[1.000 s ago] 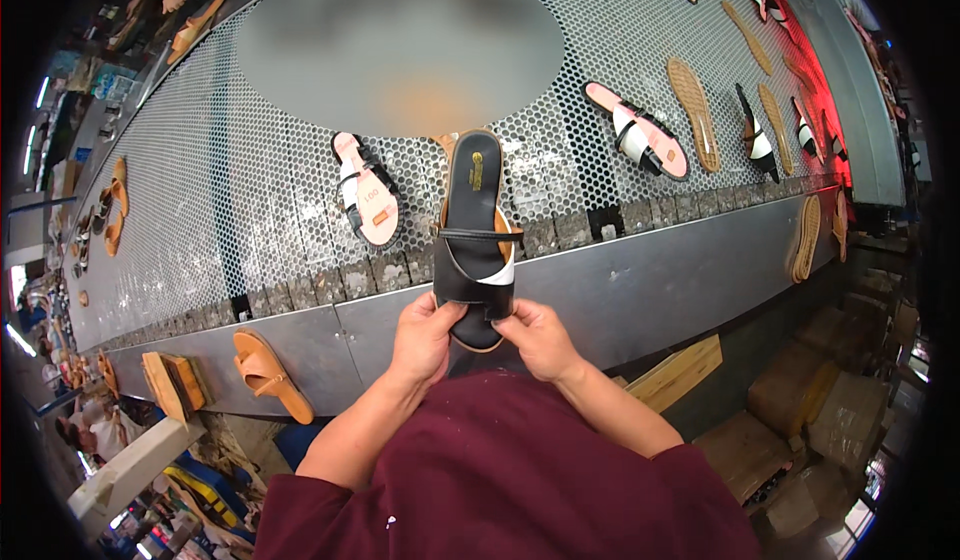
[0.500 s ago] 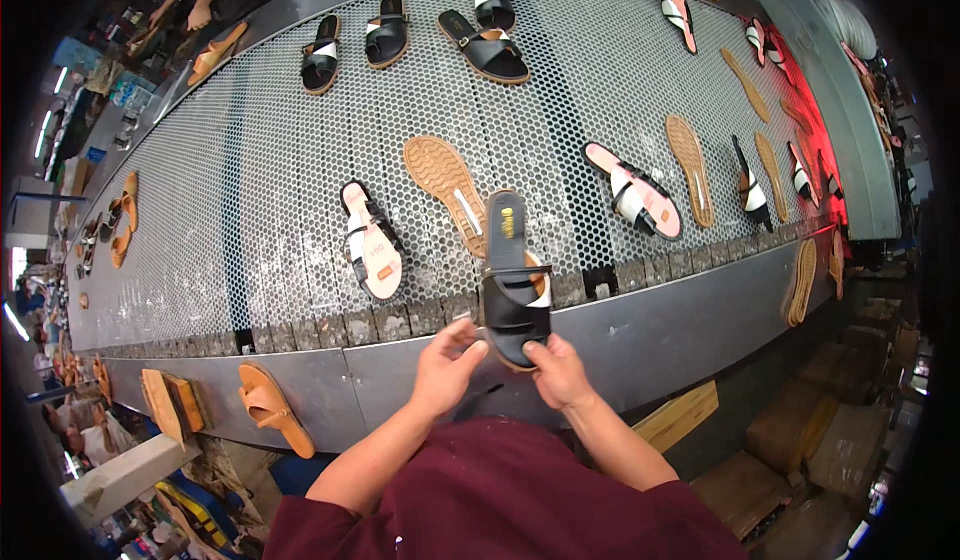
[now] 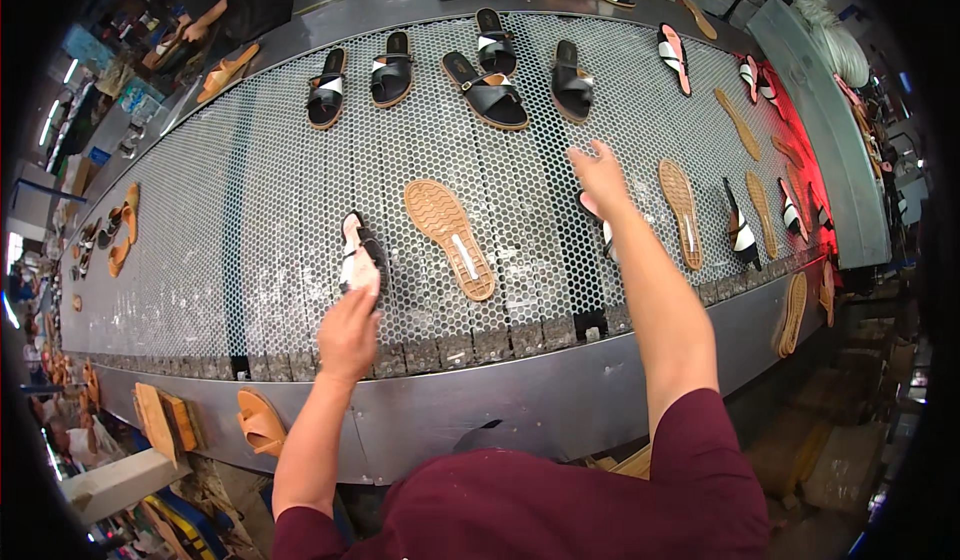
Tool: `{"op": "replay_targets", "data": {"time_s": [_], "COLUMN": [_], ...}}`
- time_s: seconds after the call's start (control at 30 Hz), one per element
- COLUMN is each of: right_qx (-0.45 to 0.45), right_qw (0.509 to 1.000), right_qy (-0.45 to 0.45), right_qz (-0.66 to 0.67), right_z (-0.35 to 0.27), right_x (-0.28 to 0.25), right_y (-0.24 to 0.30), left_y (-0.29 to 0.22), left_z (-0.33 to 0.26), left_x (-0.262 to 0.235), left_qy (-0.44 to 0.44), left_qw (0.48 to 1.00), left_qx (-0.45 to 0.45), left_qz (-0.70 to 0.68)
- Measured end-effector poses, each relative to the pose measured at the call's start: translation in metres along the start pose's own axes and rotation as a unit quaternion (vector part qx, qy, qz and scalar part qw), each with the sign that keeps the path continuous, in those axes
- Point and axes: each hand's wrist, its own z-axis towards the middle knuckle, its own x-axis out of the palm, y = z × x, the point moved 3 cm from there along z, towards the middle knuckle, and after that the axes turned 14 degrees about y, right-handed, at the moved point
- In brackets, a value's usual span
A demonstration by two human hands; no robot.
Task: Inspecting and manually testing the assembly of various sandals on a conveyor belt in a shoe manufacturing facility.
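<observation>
A black and white sandal [image 3: 362,252] was held at its near end by the left hand [image 3: 349,332], with the fingers closed on it. The sandal lay on the mesh belt [image 3: 250,210], its long side running away from the person, toe end far. Just beside it on the right lay a tan sole [image 3: 449,237], bottom up and tilted a little. The right hand [image 3: 600,173] was stretched out over the belt with fingers spread, above another sandal [image 3: 596,230] that was mostly hidden by the arm.
</observation>
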Motion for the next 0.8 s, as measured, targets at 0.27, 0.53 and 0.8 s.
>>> {"op": "replay_targets", "data": {"time_s": [0.27,0.53,0.8], "right_qx": [-0.170,0.008,0.303], "right_qw": [0.870,0.883,0.884], "right_qy": [0.438,0.449,0.209], "right_qz": [-0.150,0.134,0.288], "right_z": [-0.186,-0.268,-0.321], "right_x": [0.086,0.053,-0.023], "right_y": [0.053,-0.084,-0.175], "left_y": [-0.009,-0.055,0.028], "left_z": [0.017,0.117,0.211], "left_x": [-0.088,0.034,0.115], "left_qy": [0.009,0.246,0.190], "left_qw": [0.861,0.805,0.927], "left_qx": [-0.110,-0.186,-0.323], "left_qz": [-0.497,-0.507,-0.032]}}
